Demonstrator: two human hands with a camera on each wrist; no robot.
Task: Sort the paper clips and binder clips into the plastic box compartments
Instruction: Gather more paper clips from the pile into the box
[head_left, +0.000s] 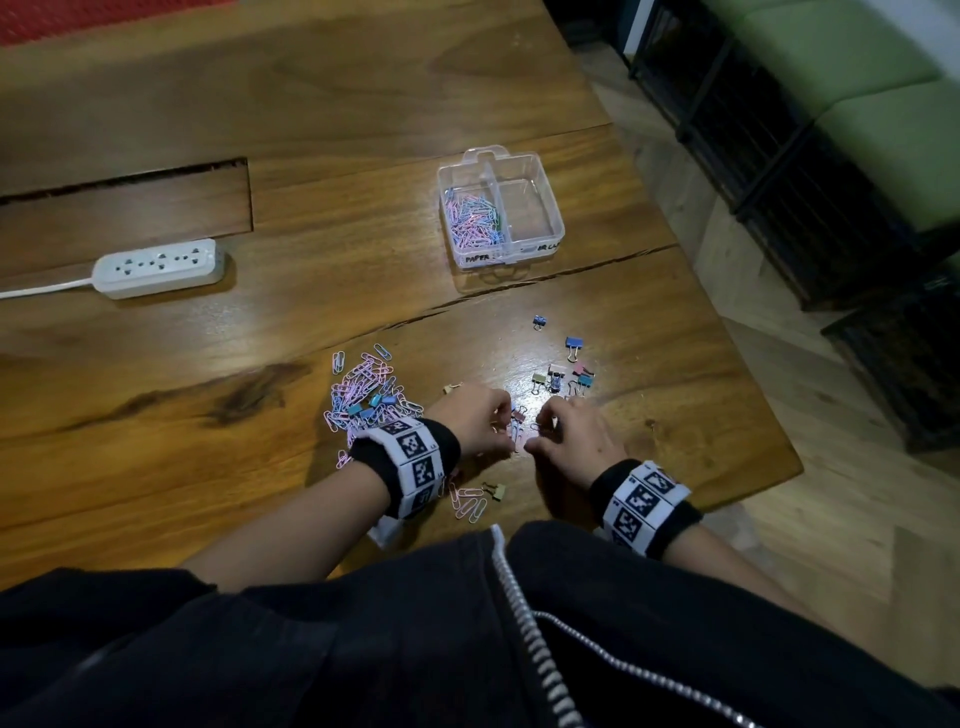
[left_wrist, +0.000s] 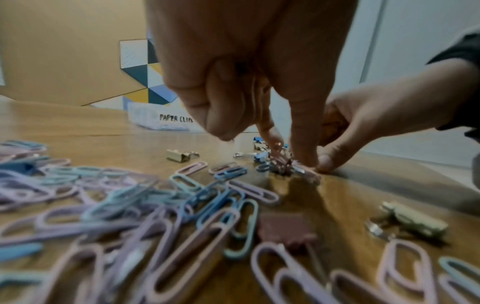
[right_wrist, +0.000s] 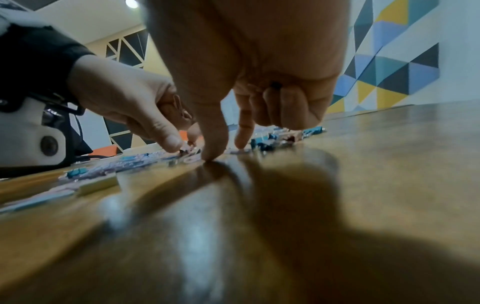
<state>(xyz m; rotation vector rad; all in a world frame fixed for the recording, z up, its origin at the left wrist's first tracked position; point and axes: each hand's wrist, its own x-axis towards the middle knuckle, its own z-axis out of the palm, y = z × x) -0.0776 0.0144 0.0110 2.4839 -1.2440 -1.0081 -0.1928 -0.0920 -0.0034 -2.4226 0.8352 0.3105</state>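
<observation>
I am working both hands low over the desk (head_left: 675, 322), nearest me, and between them a small tangle of clips (head_left: 517, 420) is lying right at the fingertips, so the coming move is turning on that one spot: it is sitting at about 3 o'clock from my left hand (head_left: 475, 423) and 9 o'clock from my right hand (head_left: 574, 434), equally near to both. The left grip is pinching down on the tangle, thumb and forefinger curled onto it in the left wrist view, while the right thumb and forefinger are pressing in from the other side, the other fingers curled under; whether the right grip is actually clamping a clip or only touching the desk I cannot tell. The tangle is too blurred to give me a long axis. I am judging that paper clips are being teased away from a binder clip here. At 9 o'clock of the left wrist the main paper clip pile (head_left: 363, 387) is spreading out with a few blue binder clips in it. Further off, at 1 o'clock, loose binder clips (head_left: 566, 371) are lying scattered. Farthest, at 12 o'clock, the plastic box (head_left: 501, 205) is standing well apart, its left compartment holding paper clips, its right one looking bare.
</observation>
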